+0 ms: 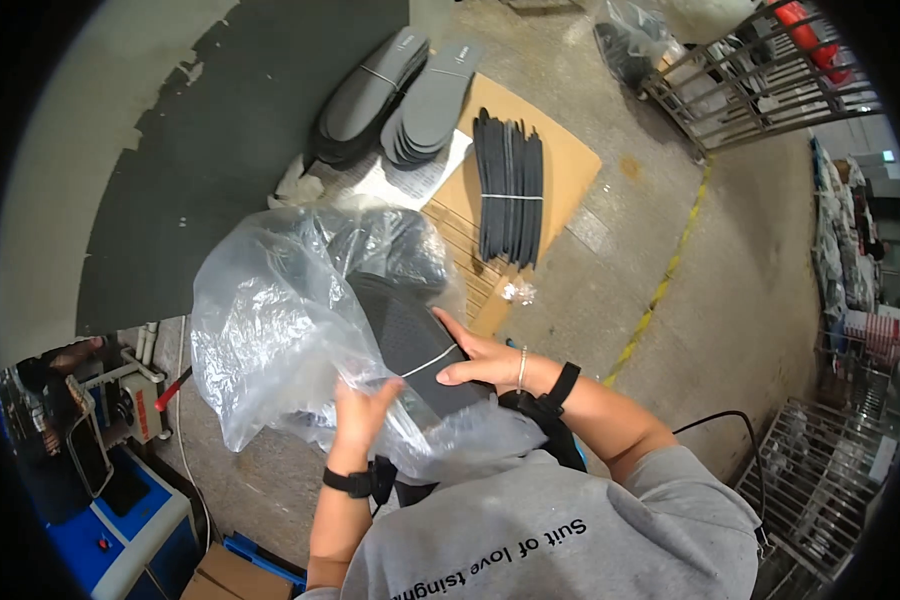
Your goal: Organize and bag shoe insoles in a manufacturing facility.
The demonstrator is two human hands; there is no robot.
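A tied bundle of dark grey insoles (410, 335) lies partly inside a large clear plastic bag (270, 330), close in front of my body. White string runs across the bundle. On its right edge, my right hand (478, 360) grips it, thumb on top and fingers along the far side. My left hand (363, 415) is closed on the bag's film at the near left, its thumb pointing toward the bundle and its fingers partly hidden. More dark contents show through the bag's far part.
Beyond the bag, two tied stacks of grey insoles (430, 100) rest beside a dark grey surface (240, 130). Another tied bundle (510, 190) lies on cardboard (570, 150). A wire cage (760, 90) stands far right, a metal rack (820, 480) near right, and a blue-white machine (130, 520) at left.
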